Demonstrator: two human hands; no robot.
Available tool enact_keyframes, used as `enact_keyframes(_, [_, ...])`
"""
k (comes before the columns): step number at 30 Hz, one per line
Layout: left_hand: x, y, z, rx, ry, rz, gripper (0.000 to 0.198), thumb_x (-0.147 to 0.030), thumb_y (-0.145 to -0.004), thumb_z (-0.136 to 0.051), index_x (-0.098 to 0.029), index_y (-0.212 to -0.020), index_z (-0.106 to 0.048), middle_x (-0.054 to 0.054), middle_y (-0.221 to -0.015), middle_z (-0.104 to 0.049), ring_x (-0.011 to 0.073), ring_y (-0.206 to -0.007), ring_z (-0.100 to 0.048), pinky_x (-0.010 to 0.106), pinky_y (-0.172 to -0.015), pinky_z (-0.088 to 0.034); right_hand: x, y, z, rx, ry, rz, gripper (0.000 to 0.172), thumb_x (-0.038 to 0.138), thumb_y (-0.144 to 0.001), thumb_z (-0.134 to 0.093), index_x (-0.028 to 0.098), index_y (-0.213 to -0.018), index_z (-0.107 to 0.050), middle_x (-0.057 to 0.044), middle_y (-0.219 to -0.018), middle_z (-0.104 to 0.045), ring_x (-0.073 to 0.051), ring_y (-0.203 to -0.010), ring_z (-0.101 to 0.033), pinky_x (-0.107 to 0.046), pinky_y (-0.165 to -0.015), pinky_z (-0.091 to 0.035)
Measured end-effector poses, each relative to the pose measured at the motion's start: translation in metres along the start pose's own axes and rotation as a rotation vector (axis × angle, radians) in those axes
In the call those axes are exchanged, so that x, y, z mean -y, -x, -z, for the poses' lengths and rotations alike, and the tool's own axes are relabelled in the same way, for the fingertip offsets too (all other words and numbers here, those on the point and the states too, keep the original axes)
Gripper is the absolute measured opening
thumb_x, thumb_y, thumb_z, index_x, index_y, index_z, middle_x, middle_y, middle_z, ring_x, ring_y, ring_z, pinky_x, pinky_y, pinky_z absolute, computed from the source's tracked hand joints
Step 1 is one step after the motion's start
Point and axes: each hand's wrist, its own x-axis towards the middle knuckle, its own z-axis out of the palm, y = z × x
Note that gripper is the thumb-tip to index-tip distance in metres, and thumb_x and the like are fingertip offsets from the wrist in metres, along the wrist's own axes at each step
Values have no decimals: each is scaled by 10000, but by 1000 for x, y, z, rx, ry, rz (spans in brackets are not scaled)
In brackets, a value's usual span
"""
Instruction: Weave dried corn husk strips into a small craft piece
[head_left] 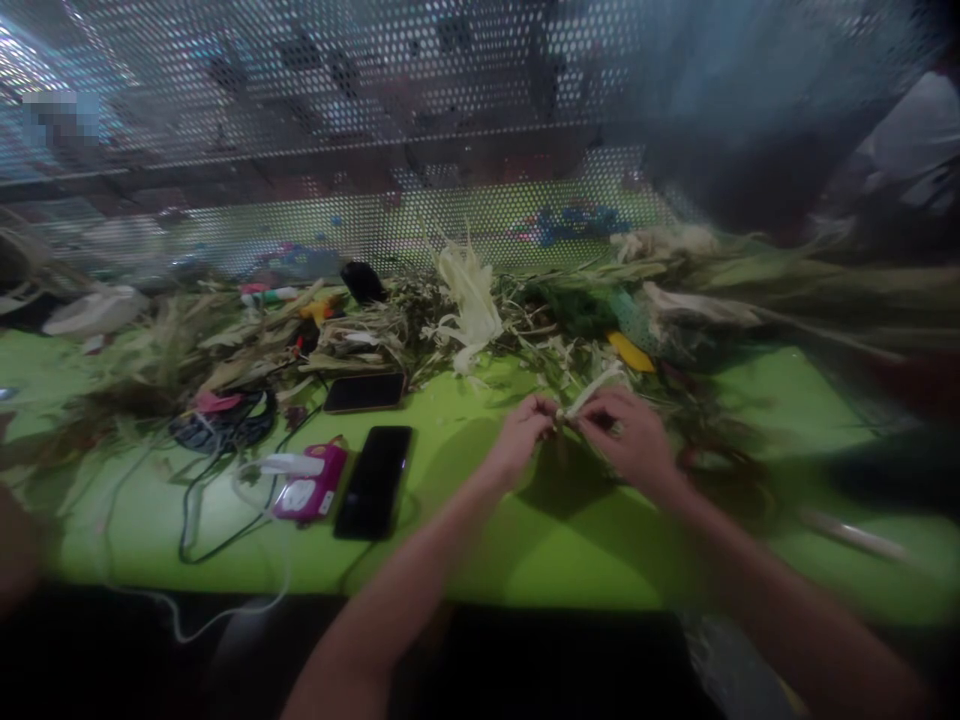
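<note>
Over the green table (480, 540), my left hand (527, 432) and my right hand (626, 430) meet with fingertips pinched around a pale strip of corn husk (596, 388). The strip runs up and to the right from between the fingers, and a small knot-like bit shows where the hands come together. Both hands are closed on it; the lower end is partly hidden and blurred. Just beyond them lie loose dried husks, with a paler bunch of corn husk (469, 290) standing behind and to the left.
Left of my hands lie a black phone (373, 482), a second phone (365, 391) and a pink power bank (310, 484) with cables. A perforated metal screen (337, 130) rises behind the husk pile. A yellow object (630, 352) sits at the back right.
</note>
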Motion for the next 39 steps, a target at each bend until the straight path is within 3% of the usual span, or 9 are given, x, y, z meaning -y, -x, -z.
enact_keyframes(17, [-3,1,-2,42,34,-23,165,-113,-704,-651,-160,-818,-540,-21,-765,-550,92,-704,-485,237,-685,-366,1,1,-1,3,61,-19,51,203,-858,-618,201,-823,-654,-47,-861,-621,-156,-710,-584,-272,-594,-481])
enact_keyframes(26, [2,-3,0,67,-38,-88,143,-145,-751,-661,-163,-891,-647,19,-875,-637,120,-843,-555,263,-822,-404,-1,3,0,-17,21,7,70,241,-886,-627,223,-907,-691,-40,-855,-673,-173,-755,-614,-291,-659,-500])
enact_keyframes(39, [3,0,0,62,-163,-192,125,-194,-760,-676,-166,-857,-602,0,-838,-609,121,-810,-536,247,-781,-391,0,2,-1,-13,54,-54,105,234,-887,-593,216,-897,-695,-44,-817,-674,-185,-734,-614,-308,-656,-503])
